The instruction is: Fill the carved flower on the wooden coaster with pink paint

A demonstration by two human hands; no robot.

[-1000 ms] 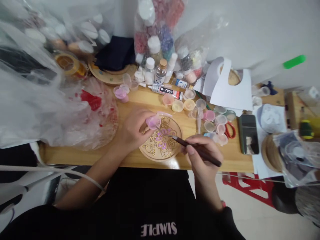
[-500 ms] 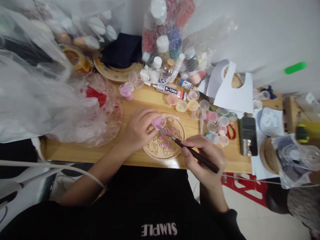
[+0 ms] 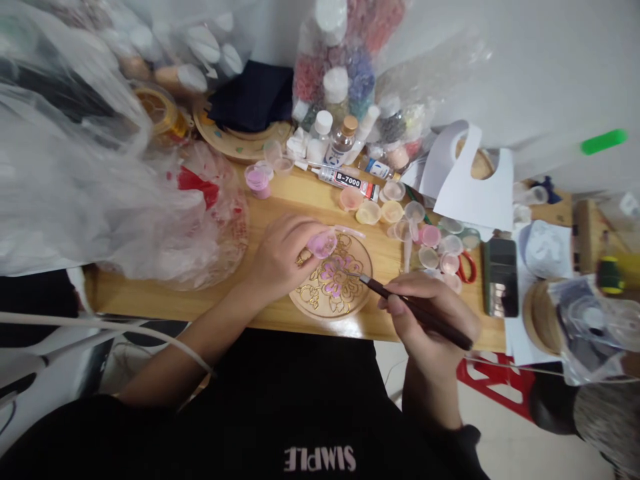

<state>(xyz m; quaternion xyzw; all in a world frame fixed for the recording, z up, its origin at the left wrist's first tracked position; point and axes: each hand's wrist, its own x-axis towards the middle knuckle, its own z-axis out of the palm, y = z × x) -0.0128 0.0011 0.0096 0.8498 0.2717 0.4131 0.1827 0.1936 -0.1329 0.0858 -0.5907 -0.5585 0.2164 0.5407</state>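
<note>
A round wooden disc (image 3: pixel 332 288) with a gold-outlined flower, partly filled in purple, lies near the table's front edge. My left hand (image 3: pixel 283 257) is closed on a small cup of pink-purple paint (image 3: pixel 322 243), held over the disc's upper left. My right hand (image 3: pixel 433 317) grips a dark brown brush (image 3: pixel 407 306) like a pen. Its fine tip rests on the right side of the flower.
Several small paint cups (image 3: pixel 421 237) stand right of the disc, with red scissors (image 3: pixel 466 265) and a phone (image 3: pixel 499 275) beyond. A B-7000 glue tube (image 3: pixel 347 181), bottles and bead bags line the back. Crumpled plastic bags (image 3: pixel 90 200) fill the left. White paper (image 3: pixel 475 190) lies back right.
The brush tip went from the flower up to the paint cup, then back down to the right side of the flower. My left hand kept the cup in place. The view shifted slightly.
</note>
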